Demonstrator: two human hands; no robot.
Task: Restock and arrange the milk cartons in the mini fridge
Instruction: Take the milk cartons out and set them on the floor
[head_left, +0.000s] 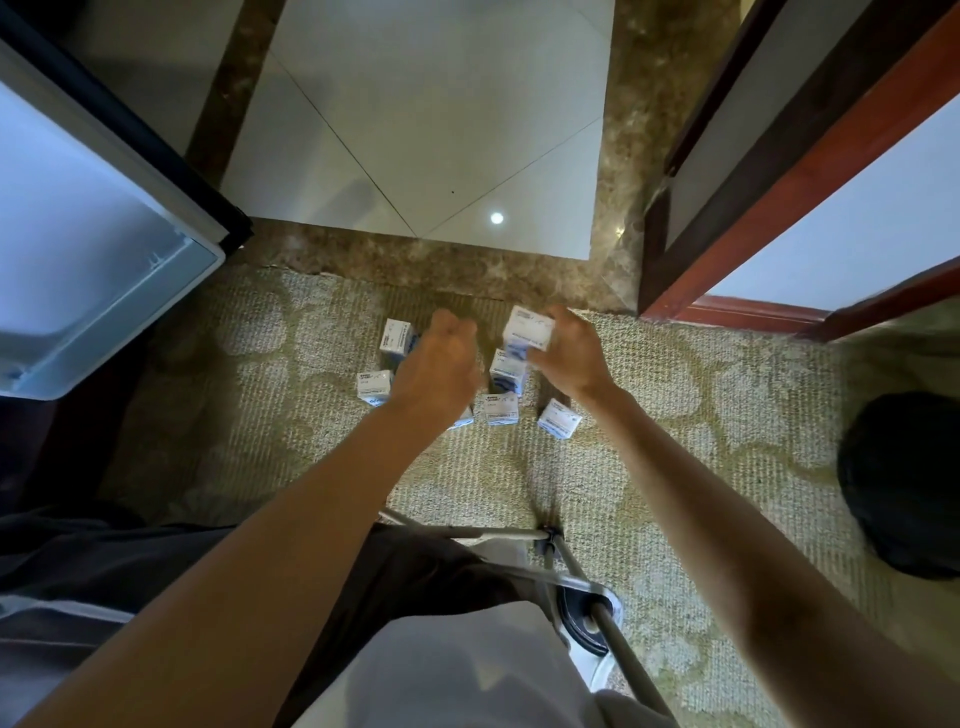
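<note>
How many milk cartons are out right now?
7: one carton in the right hand, six on the carpet, one of them half under the left hand. Others may be hidden.

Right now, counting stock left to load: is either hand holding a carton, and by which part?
The right hand grips a carton by its side. The left hand is curled, palm hidden: cannot tell.

White cartons (502, 408) w/ blue print on beige carpet (675, 395), pale blotch pattern; beyond carpet, brown marbled border (415, 257), white tiles (441, 130).
</note>
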